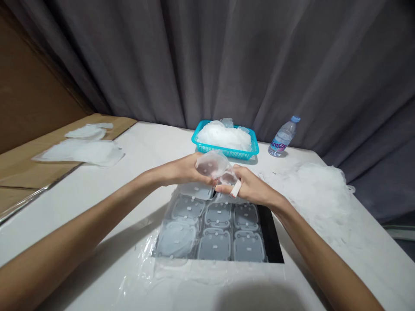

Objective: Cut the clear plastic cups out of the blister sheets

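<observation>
My left hand (pixel 186 169) and my right hand (pixel 248 185) meet above the table's middle, both closed on a small clear plastic bag (pixel 214 166) with something pale inside it. A white strip (pixel 236 188) pokes out between my right fingers. Right below the hands lies a black mat (pixel 270 235) covered by rows of several translucent grey plastic pieces (pixel 215 224), with a clear plastic sheet (pixel 152 263) spread over their left side.
A turquoise basket (pixel 225 151) heaped with white plastic items stands at the back. A water bottle (pixel 282 137) stands to its right. A pile of clear bags (pixel 317 185) covers the right side. White bags (pixel 84 149) lie on cardboard at left. Grey curtain behind.
</observation>
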Available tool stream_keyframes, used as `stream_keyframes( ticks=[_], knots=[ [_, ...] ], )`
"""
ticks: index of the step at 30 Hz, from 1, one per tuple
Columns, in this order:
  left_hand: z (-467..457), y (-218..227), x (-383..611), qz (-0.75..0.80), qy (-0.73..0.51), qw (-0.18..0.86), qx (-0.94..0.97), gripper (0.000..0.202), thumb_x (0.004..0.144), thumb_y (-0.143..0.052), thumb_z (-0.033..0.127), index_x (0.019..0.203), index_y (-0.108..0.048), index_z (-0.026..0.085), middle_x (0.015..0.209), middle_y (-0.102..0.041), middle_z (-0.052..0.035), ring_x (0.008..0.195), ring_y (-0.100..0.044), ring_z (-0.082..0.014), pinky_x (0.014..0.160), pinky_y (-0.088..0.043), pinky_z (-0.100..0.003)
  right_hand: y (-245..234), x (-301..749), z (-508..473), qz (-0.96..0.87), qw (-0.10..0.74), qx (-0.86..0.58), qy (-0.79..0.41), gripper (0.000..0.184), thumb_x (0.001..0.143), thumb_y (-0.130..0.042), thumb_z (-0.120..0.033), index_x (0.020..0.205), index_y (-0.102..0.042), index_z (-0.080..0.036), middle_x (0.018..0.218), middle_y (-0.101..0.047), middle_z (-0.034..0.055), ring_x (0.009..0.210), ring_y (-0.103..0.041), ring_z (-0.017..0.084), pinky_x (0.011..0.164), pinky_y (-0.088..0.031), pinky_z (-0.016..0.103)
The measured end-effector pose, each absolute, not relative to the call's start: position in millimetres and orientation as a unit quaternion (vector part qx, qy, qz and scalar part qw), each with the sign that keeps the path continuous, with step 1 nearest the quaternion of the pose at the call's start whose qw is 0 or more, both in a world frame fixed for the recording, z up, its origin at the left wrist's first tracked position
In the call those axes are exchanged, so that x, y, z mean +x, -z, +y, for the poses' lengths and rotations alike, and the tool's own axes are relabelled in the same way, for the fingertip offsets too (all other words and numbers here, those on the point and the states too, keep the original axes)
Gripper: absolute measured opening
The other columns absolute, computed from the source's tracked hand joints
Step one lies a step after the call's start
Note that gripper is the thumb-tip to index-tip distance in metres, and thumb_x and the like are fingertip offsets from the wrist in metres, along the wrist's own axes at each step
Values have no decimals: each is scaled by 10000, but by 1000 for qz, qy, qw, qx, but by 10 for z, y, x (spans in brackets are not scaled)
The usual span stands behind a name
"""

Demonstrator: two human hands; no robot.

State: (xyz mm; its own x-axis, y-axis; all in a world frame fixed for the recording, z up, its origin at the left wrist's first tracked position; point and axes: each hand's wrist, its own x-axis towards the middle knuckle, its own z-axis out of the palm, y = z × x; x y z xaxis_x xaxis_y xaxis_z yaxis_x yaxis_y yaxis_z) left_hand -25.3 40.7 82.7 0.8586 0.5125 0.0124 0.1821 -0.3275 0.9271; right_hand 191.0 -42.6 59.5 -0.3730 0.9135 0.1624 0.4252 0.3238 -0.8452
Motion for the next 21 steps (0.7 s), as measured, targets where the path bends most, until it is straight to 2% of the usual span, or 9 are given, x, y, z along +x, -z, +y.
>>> stream_keyframes(
  ticks=[6, 9, 13, 17, 21],
  knots=[
    [364, -884, -234, 214, -150, 526, 809, 176, 824, -791, 261, 941, -718, 152, 854, -695, -22, 752, -618, -145, 673, -475, -235, -546, 1906, -396, -772, 302, -443, -342, 252, 910, -688, -390, 750, -669, -197, 749, -585, -9, 753, -531, 170, 693, -425, 287],
    [366, -901, -241, 199, -136, 534, 811, 165, 817, -792, 253, 926, -718, 153, 824, -669, -14, 743, -608, -144, 673, -473, -235, -556, 1926, -413, -791, 293, -427, -324, 230, 949, -652, -404, 833, -700, -212, 831, -632, 10, 846, -562, 199, 775, -458, 312],
    [371, -883, -254, 200, -129, 581, 779, 258, 762, -828, 239, 994, -738, 168, 868, -694, -17, 784, -637, -158, 691, -498, -237, -530, 1936, -418, -806, 292, -397, -327, 191, 974, -626, -363, 881, -711, -220, 943, -637, 31, 933, -577, 213, 843, -458, 332],
    [398, -793, -284, 203, -108, 634, 738, 289, 749, -839, 240, 998, -711, 168, 824, -673, -9, 718, -621, -135, 650, -508, -219, -456, 1978, -373, -802, 313, -411, -300, 235, 952, -598, -251, 721, -628, -217, 826, -588, 21, 892, -555, 213, 794, -425, 326],
    [435, -744, -322, 252, -90, 623, 735, 267, 734, -859, 235, 939, -700, 169, 816, -650, -1, 716, -608, -126, 625, -492, -193, -463, 2005, -365, -804, 287, -445, -269, 296, 942, -591, -237, 650, -547, -217, 723, -536, 4, 846, -526, 205, 746, -383, 314]
  ],
)
